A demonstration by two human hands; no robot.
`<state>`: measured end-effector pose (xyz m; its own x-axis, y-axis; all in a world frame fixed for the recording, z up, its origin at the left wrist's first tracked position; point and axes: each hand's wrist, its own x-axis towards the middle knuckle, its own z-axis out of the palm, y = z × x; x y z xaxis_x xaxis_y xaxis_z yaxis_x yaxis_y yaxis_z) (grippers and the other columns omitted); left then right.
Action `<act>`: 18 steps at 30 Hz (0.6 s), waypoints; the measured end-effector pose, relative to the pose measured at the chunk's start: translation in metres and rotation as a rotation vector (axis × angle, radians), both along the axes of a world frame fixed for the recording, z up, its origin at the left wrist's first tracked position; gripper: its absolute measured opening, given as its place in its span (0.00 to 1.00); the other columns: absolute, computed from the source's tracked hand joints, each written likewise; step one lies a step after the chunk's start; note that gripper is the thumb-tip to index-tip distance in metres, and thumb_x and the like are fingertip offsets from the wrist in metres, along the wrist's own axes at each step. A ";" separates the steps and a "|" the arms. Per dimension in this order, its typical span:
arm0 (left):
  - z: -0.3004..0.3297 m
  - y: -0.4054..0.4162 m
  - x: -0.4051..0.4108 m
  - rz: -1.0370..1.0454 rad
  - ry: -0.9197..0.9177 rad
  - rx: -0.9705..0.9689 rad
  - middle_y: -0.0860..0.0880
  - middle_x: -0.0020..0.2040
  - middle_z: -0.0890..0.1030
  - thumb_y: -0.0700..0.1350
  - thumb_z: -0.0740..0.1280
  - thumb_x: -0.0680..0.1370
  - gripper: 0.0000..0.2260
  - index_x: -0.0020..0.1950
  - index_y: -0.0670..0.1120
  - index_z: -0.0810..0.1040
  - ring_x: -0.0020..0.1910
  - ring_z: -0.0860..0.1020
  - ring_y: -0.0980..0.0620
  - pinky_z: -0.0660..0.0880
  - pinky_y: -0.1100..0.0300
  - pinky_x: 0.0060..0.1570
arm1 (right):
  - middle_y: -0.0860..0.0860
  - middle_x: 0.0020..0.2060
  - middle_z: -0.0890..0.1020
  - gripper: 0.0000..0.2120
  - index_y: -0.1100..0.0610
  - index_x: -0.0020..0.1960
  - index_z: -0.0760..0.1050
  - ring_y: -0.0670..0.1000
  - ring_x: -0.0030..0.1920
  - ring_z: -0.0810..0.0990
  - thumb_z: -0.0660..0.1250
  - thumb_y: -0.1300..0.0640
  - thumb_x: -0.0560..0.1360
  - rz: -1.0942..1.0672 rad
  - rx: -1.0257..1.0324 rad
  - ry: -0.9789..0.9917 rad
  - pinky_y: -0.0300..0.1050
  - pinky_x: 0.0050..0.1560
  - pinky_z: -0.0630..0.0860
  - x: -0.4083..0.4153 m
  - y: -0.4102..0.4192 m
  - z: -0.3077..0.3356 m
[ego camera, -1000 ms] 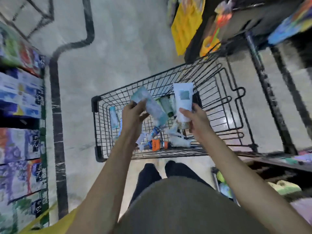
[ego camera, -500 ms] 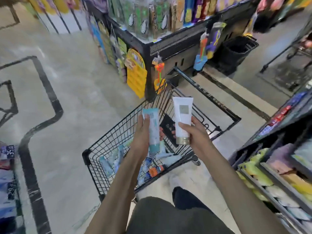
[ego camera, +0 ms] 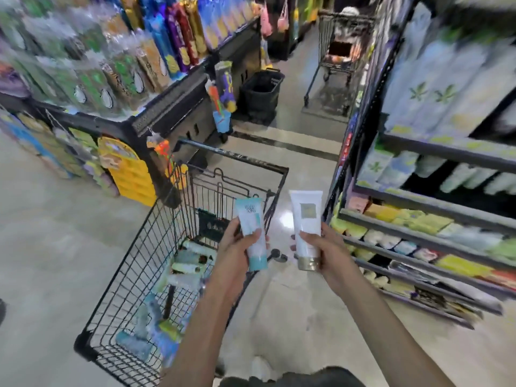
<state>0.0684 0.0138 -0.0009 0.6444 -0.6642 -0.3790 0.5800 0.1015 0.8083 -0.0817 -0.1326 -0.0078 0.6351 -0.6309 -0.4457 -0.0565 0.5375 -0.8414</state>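
Note:
My left hand point(ego camera: 237, 252) grips a white tube with a teal cap point(ego camera: 251, 230), cap end down, over the right rim of a black wire shopping cart point(ego camera: 134, 263). My right hand point(ego camera: 324, 250) holds a white tube with a gold cap point(ego camera: 307, 219), also cap down, to the right of the cart and above the floor. Both tubes stand upright side by side, a short gap between them. Several tubes and bottles point(ego camera: 187, 263) lie in the cart's basket.
A shelf unit with soaps and packets point(ego camera: 418, 233) runs along the right. Another shelf island of hanging packets point(ego camera: 117, 79) stands to the left behind the cart. A black basket point(ego camera: 261, 90) and a second cart point(ego camera: 337, 60) stand further down the aisle.
Both hands have lifted the tubes up out of the cart and shifted right. The view has risen from the cart to the aisle and the right shelves.

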 end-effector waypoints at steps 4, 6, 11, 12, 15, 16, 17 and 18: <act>0.002 -0.037 -0.045 -0.133 -0.020 -0.021 0.39 0.62 0.83 0.36 0.70 0.77 0.21 0.70 0.47 0.76 0.54 0.83 0.37 0.82 0.45 0.46 | 0.60 0.54 0.86 0.21 0.54 0.68 0.76 0.59 0.45 0.86 0.72 0.63 0.77 -0.137 -0.005 -0.026 0.53 0.45 0.82 -0.061 -0.019 0.007; 0.006 -0.057 -0.071 -0.197 -0.033 -0.019 0.40 0.64 0.82 0.37 0.68 0.80 0.21 0.72 0.49 0.73 0.53 0.83 0.36 0.81 0.42 0.47 | 0.58 0.52 0.87 0.20 0.54 0.69 0.76 0.56 0.43 0.87 0.72 0.62 0.77 -0.198 -0.008 -0.038 0.49 0.41 0.81 -0.092 -0.028 0.012; 0.019 -0.105 -0.147 -0.290 -0.068 -0.010 0.40 0.61 0.83 0.37 0.68 0.80 0.16 0.68 0.45 0.75 0.50 0.81 0.38 0.78 0.46 0.47 | 0.55 0.53 0.87 0.21 0.54 0.68 0.76 0.57 0.50 0.86 0.73 0.60 0.76 -0.308 -0.044 -0.052 0.53 0.49 0.81 -0.177 -0.054 0.024; 0.020 -0.114 -0.162 -0.309 -0.071 -0.008 0.39 0.61 0.83 0.36 0.68 0.80 0.15 0.66 0.44 0.76 0.51 0.80 0.39 0.77 0.47 0.47 | 0.54 0.55 0.87 0.21 0.53 0.68 0.77 0.58 0.54 0.86 0.74 0.59 0.76 -0.321 -0.059 -0.052 0.53 0.51 0.81 -0.195 -0.060 0.026; 0.025 -0.138 -0.208 -0.377 -0.104 -0.010 0.39 0.60 0.83 0.31 0.73 0.73 0.21 0.64 0.44 0.76 0.53 0.81 0.39 0.76 0.45 0.52 | 0.55 0.58 0.86 0.23 0.51 0.68 0.77 0.59 0.57 0.85 0.75 0.57 0.74 -0.358 -0.077 -0.047 0.54 0.51 0.81 -0.248 -0.074 0.032; 0.026 -0.146 -0.222 -0.398 -0.122 -0.015 0.39 0.59 0.83 0.31 0.74 0.69 0.25 0.64 0.44 0.76 0.54 0.81 0.39 0.76 0.46 0.52 | 0.54 0.58 0.86 0.23 0.50 0.68 0.77 0.59 0.57 0.85 0.75 0.57 0.74 -0.366 -0.085 -0.047 0.54 0.51 0.81 -0.265 -0.079 0.034; 0.029 -0.153 -0.237 -0.416 -0.139 -0.024 0.39 0.59 0.83 0.32 0.75 0.67 0.28 0.65 0.45 0.76 0.55 0.82 0.39 0.77 0.47 0.49 | 0.53 0.58 0.86 0.22 0.50 0.68 0.77 0.58 0.56 0.85 0.74 0.58 0.75 -0.368 -0.098 -0.048 0.55 0.51 0.82 -0.280 -0.084 0.037; 0.031 -0.161 -0.250 -0.426 -0.148 -0.030 0.40 0.58 0.84 0.32 0.75 0.65 0.29 0.65 0.46 0.76 0.54 0.82 0.41 0.79 0.49 0.46 | 0.52 0.57 0.87 0.21 0.49 0.67 0.77 0.57 0.56 0.86 0.74 0.58 0.76 -0.371 -0.110 -0.048 0.55 0.52 0.82 -0.294 -0.091 0.037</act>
<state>-0.1819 -0.1471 0.0302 0.3572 -0.8911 -0.2799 0.4531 -0.0967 0.8862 -0.3757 -0.2232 0.0294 0.3728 -0.8642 -0.3380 0.1654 0.4203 -0.8922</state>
